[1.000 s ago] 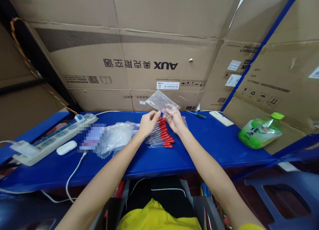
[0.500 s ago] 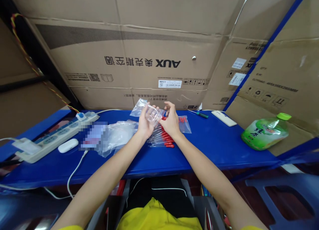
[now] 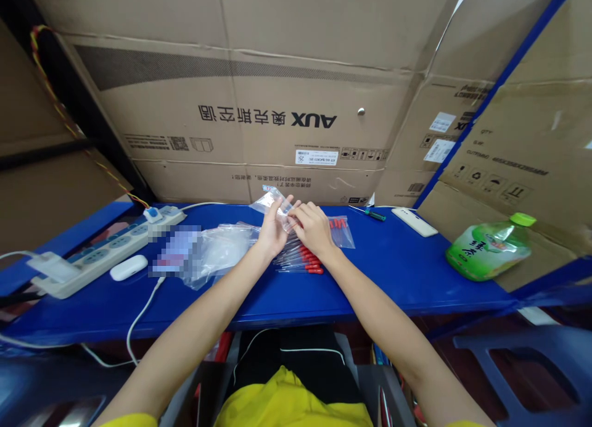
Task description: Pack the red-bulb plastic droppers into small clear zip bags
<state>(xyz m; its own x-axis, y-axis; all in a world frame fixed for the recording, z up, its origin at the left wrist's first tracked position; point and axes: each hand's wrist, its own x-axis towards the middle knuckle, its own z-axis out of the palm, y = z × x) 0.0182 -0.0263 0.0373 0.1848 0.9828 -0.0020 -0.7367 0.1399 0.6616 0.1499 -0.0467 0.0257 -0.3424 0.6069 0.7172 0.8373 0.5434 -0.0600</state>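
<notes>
A small clear plastic bag (image 3: pixel 264 200) is held up above the table between my two hands. My left hand (image 3: pixel 274 229) is closed on its lower part, fingers behind the film and thumb in front. The fingers of my right hand (image 3: pixel 312 228) pinch the bag's right edge. Beneath my hands lies a row of thin clear tubes with red caps (image 3: pixel 311 260), partly covered by the right hand. A filled clear bag with red-ended pieces (image 3: pixel 341 229) rests just right of that hand. Left of my hands is a pile of flat clear bags (image 3: pixel 222 248).
On the left are a white power strip (image 3: pixel 111 248), a white oval case (image 3: pixel 129 268), a blurred-out item (image 3: pixel 174 252) and a white cable (image 3: pixel 143 316). A screwdriver (image 3: pixel 370 213), a white flat device (image 3: pixel 414 221) and a green-labelled bottle (image 3: pixel 489 248) are on the right. Cardboard (image 3: pixel 277 63) walls the back.
My right fingers have come down and closed on the bag's edge; they were raised and apart before. The bag's top now tilts more upright. The view has shifted slightly.
</notes>
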